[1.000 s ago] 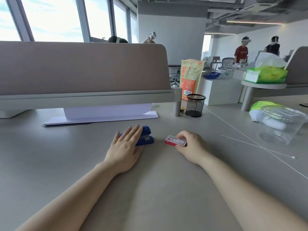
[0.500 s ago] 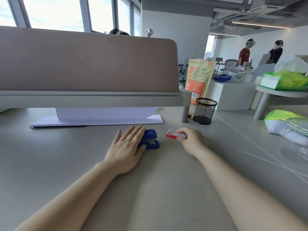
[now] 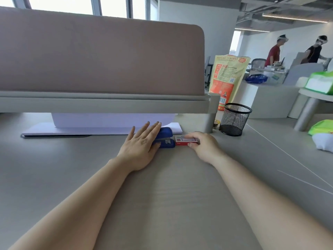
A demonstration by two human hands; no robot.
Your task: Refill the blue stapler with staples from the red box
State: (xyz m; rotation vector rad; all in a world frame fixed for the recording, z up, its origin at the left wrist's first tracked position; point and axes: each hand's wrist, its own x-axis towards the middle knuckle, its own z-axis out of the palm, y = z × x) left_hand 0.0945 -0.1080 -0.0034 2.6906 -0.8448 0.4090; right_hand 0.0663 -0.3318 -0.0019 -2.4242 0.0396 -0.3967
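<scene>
The blue stapler (image 3: 166, 138) lies on the grey desk (image 3: 162, 195), closed. My left hand (image 3: 141, 147) rests flat against its left side, fingers spread and touching its top, not wrapped around it. Right beside the stapler sits the small red box (image 3: 182, 141) with a white label. My right hand (image 3: 203, 145) holds that box between thumb and fingers at its right end. Box and stapler almost touch.
A desk divider panel (image 3: 100, 56) stands just behind, with white paper (image 3: 111, 126) under it. A black mesh pen cup (image 3: 234, 119) and an orange bag (image 3: 228, 78) stand at the back right. Green and white items (image 3: 322, 134) lie far right. Two people stand in the background.
My right hand has slid the red box leftward until it nearly meets the stapler. The camera has moved closer and tilted up. My left hand stays on the stapler.
</scene>
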